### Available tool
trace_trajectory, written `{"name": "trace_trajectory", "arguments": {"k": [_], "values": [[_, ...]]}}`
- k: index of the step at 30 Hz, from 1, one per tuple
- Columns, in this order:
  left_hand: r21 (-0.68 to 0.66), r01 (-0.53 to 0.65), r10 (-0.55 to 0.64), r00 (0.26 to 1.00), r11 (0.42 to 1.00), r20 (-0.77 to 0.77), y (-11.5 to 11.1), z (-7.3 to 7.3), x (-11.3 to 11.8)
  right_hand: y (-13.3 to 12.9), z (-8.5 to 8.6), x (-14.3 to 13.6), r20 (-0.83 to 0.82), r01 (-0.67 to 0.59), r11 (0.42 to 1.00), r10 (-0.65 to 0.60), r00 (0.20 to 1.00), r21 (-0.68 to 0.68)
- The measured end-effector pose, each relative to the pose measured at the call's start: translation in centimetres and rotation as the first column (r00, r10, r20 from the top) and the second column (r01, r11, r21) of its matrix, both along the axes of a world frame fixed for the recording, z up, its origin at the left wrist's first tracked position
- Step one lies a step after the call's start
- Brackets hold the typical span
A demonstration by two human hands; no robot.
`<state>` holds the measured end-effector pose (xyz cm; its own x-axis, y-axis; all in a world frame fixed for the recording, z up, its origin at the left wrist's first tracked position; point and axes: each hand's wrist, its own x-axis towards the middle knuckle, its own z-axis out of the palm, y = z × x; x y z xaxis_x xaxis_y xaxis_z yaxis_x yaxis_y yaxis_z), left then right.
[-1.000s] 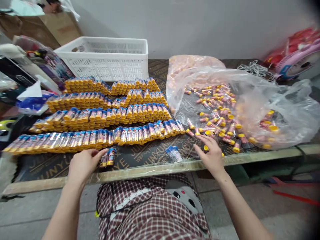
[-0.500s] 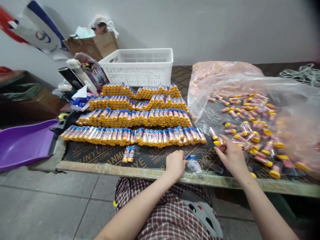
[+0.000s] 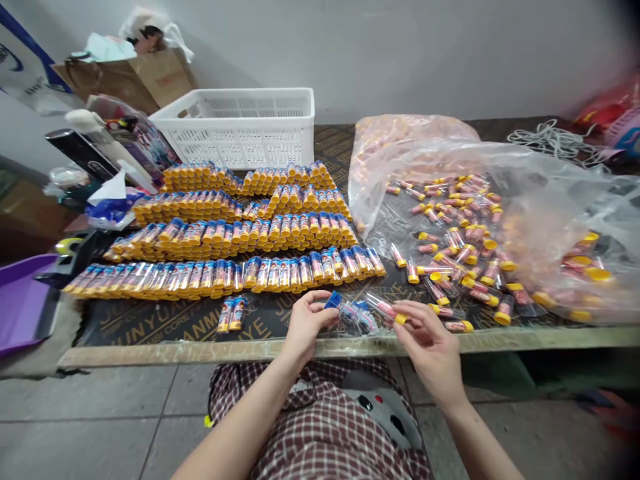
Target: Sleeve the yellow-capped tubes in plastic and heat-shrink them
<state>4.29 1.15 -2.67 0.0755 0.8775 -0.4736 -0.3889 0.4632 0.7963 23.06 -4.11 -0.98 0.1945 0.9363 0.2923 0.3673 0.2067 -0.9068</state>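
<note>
Change: half a second back the right hand [image 3: 431,341] is at the loose tubes on the right; now it is nearer the middle, holding a slim clear plastic tube with a pinkish filling and yellow cap [image 3: 382,307]. Left hand [image 3: 304,325] is now at the small heap of clear and blue plastic pieces [image 3: 361,319] near the worktop's [image 3: 165,328] front edge, with a small shiny blue piece [image 3: 333,300] at its fingertips. So both hands look supplied, one piece each; tube and blue piece are apart.

Left hand: nearly closed, thumb and fingers pinching the blue piece; can't tell if that piece is free of the heap. Right hand: partly closed, fingertips and thumb on the tube's yellow end, clear end tilted up and left.

Loose clear tubes with yellow caps [image 3: 483,295] lie scattered right, by a translucent plastic bag [image 3: 420,130]. Blue-topped, yellow-based printed tubes [image 3: 207,273] sit in stacked rows left; a separate pair of the same tubes [image 3: 238,314] lies nearer.
</note>
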Motion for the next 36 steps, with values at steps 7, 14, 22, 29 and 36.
{"name": "trace_trajectory", "arguments": {"k": [7, 14, 22, 29, 36], "values": [[-0.121, -0.143, 0.159, 0.978, 0.982, 0.137, -0.2, 0.3, -1.1, -1.5, -1.4, -2.2, 0.062, -0.015, 0.998, 0.011, 0.998, 0.059], [-0.133, -0.239, 0.256, 0.957, 0.962, 0.133, -0.2, 0.5, -1.6, -2.2, -2.2, -3.2, 0.136, -0.006, 0.985, -0.018, 0.991, 0.173], [-0.072, -0.27, 0.277, 0.954, 0.96, 0.114, -0.6, 0.1, -1.2, -2.2, -2.3, -3.9, 0.247, -0.165, 0.961, 0.109, 0.963, 0.222], [-0.011, -0.158, 0.158, 0.975, 0.987, 0.155, -1.8, 1.3, -1.4, -1.7, -2.7, -4.1, 0.216, -0.304, 0.946, 0.275, 0.937, 0.112], [-0.032, 0.185, -0.182, 0.98, 0.982, 0.084, -3.2, 2.1, -2.2, -0.5, -1.9, -4.3, 0.244, -0.378, 0.918, 0.342, 0.907, 0.12]]}}
